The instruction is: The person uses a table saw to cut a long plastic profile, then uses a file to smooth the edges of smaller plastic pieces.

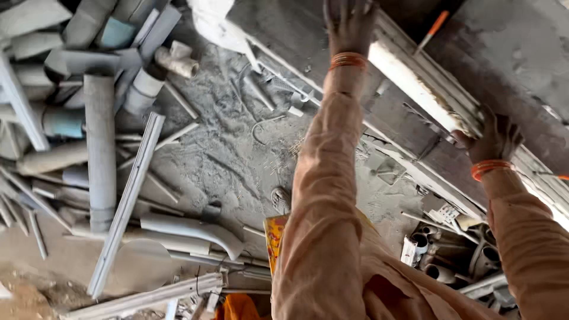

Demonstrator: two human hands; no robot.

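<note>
Orange sleeves fill the lower frame, both arms reaching up and away from the camera toward a long pale strip that runs diagonally along a grey concrete ledge.

Left hand rests near the strip's upper end, palm laid against the ledge beside it; its fingers run partly out of frame, so I cannot tell whether they curl around anything. An orange band circles the wrist just below. Right hand sits further down the strip, fingers bent and closed over its edge, with a matching band at that wrist.

Judging by its look, the strip is a flat length of trim or channel, dusty white on its face. It seems stiff but thin, likely light for its length, and liable to flex or whip at the free ends if held at one point only. Two spread grips, as the hands stand now, suit it; the coat of dust may make the face slippery, so the edges give the surer hold.

Below lies a dusty floor littered with grey pipes, a curved pipe bend, a long flat bar and, at lower right, a heap of pipe fittings.
</note>
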